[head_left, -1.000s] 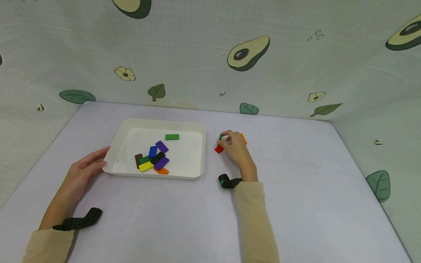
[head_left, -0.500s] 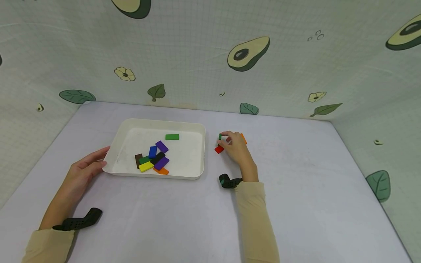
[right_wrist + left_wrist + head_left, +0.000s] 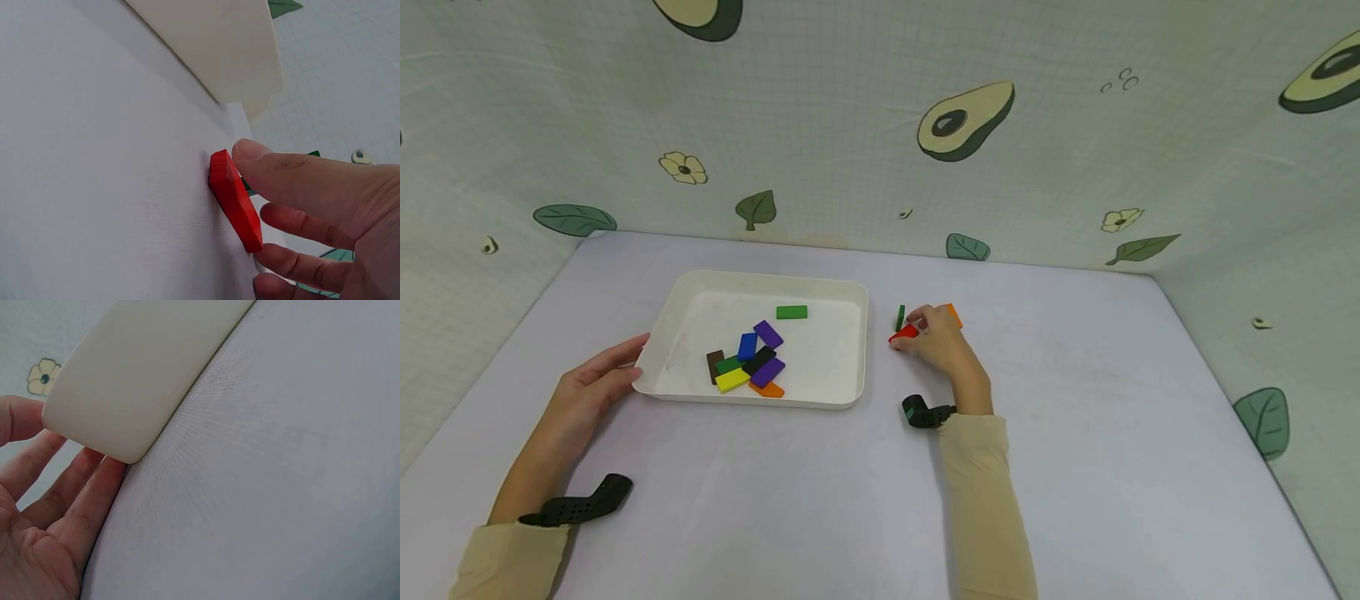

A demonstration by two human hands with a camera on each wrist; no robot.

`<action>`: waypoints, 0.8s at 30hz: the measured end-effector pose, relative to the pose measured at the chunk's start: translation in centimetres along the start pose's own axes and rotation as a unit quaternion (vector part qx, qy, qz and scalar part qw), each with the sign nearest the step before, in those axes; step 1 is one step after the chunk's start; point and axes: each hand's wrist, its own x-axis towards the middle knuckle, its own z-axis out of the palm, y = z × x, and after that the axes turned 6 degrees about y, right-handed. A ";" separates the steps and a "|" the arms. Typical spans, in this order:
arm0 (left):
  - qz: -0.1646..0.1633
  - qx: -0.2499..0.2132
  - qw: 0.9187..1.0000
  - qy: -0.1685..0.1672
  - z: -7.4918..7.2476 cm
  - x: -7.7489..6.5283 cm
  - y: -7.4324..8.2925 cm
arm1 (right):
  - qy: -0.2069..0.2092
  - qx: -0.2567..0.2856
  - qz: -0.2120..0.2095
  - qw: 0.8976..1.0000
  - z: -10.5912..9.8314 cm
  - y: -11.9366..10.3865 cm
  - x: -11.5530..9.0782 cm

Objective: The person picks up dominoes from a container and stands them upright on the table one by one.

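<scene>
where the right hand [image 3: 942, 337] curls, red block [image 3: 236, 200] within, seemingly pinched

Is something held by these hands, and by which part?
The right hand seems to pinch the red block near its two ends; the left hand touches the white tray at its left end, perhaps without gripping it.

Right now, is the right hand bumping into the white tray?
Apart. The head view shows it: a strip of white table lies between the right hand, with its red block, and the white tray.
</scene>
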 end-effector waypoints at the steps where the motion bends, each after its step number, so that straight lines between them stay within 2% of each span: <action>1: 0.001 -0.003 1.000 -0.001 0.0 0.0 0.0 | -0.002 -0.005 0.000 1.000 0.0 0.0 0.0; 4: 0.002 -0.004 1.000 -0.001 0.0 0.1 0.0 | -0.007 -0.019 -0.001 1.000 0.0 -0.1 -0.2; 9: -0.002 0.003 1.000 0.001 0.0 0.0 0.0 | -0.026 -0.044 0.031 0.998 -0.9 -0.1 -0.7; 12: 0.000 0.001 1.000 0.000 0.0 0.0 0.0 | -0.041 -0.056 0.037 0.997 -1.6 0.0 -1.0; 16: 0.001 0.004 1.000 0.000 0.0 0.0 0.0 | -0.050 -0.061 0.020 0.997 -1.7 0.1 -0.9; 24: 0.002 0.014 1.000 0.004 0.1 -0.1 0.1 | -0.030 -0.079 -0.011 0.996 -1.1 0.6 -0.4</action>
